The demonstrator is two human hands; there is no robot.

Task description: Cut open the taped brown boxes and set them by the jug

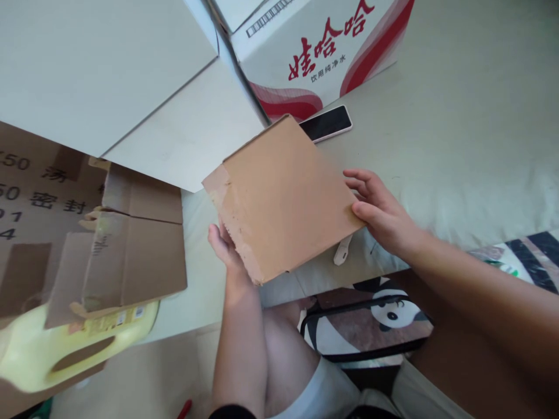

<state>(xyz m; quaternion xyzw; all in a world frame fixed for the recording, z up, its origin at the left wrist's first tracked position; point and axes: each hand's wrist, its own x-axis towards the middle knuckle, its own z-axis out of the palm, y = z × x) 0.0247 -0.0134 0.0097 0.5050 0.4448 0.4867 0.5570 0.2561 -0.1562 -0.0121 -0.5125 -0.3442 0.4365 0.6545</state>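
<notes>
1. With the right hand (382,212) I am pinching the right corner of a cardboard piece (286,201): the thumb is pressing on its upper face, and the fingers are curling behind the edge.
2. With the left hand (226,250) I am supporting the torn lower-left edge; the cardboard is hiding most of its fingers, so I cannot tell how far it is closing.
3. The cardboard piece is sitting between both hands, tilting above a pale surface (458,151), its brown face turning up toward my view.
4. Just under its lower edge, near the right hand, a small white object (343,250) is peeking out.
5. Beyond the far edge, a dark-screened phone (332,122) is lying partly covered by the cardboard in my view.
6. Behind the phone, a white carton (273,64) is standing with red lettering and red bands.
7. On the left, I am seeing a large white box (187,122) and a brown box (148,256) with open flaps and black print.
8. Below those flaps, a pale yellow jug (126,331) is showing its handle.
9. Nearest my body, a panda-patterned item (391,314) is lying beside the bare leg (288,343).
</notes>
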